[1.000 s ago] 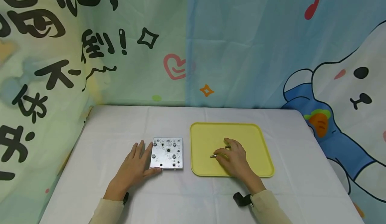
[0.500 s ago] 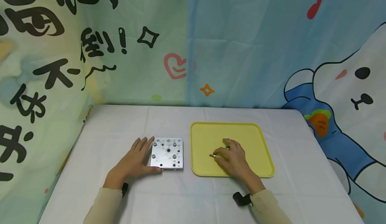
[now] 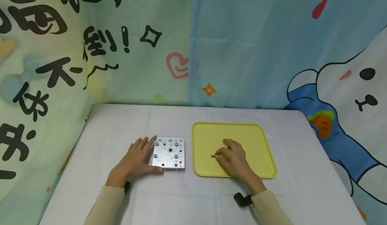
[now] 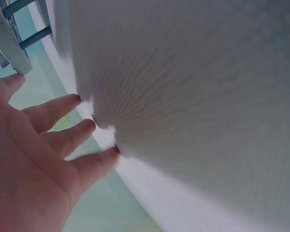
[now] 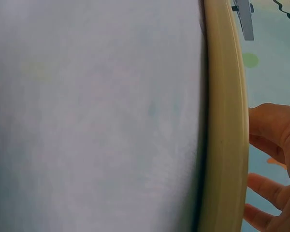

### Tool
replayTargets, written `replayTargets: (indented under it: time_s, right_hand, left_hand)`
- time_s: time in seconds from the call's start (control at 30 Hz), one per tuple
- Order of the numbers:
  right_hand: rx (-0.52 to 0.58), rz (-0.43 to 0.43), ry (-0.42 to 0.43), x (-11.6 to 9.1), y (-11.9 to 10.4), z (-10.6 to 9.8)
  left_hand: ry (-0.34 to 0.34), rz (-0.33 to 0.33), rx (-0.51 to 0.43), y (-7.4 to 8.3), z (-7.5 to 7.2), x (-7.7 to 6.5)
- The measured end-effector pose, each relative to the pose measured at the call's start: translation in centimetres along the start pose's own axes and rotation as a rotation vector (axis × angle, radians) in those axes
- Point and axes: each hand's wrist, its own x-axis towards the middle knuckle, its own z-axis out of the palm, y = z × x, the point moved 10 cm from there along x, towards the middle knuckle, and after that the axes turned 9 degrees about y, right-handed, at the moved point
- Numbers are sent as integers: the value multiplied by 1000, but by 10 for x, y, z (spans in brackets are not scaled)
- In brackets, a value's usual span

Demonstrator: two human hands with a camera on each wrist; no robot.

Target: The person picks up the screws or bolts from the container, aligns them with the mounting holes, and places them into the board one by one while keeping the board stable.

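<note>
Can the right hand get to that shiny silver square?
Probably yes. The right hand is over the yellow tray, nothing stands between tray and silver square, and the left hand is only at the square's left side, leaving its right side free.

Narrow lane between metal plate (image 3: 164, 153) and yellow tray (image 3: 208, 136); right fingers (image 3: 223, 150) block tray's middle.

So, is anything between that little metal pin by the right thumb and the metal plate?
Only the yellow tray's left rim stands between the metal pin and the metal plate; nothing taller is visible there.
</note>
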Motion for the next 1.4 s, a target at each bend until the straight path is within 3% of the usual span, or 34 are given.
replayTargets:
  time_s: [0.3, 0.83, 1.4]
  right_hand:
    - [69, 15, 10, 1, -1, 0]
    - [144, -95, 143, 8, -22, -4]
    - [201, -144, 98, 34, -62, 9]
  left_hand:
    - [-20, -43, -3, -3, 1, -1]
    - [-15, -37, 3, -3, 2, 0]
    - [-19, -37, 1, -1, 0, 0]
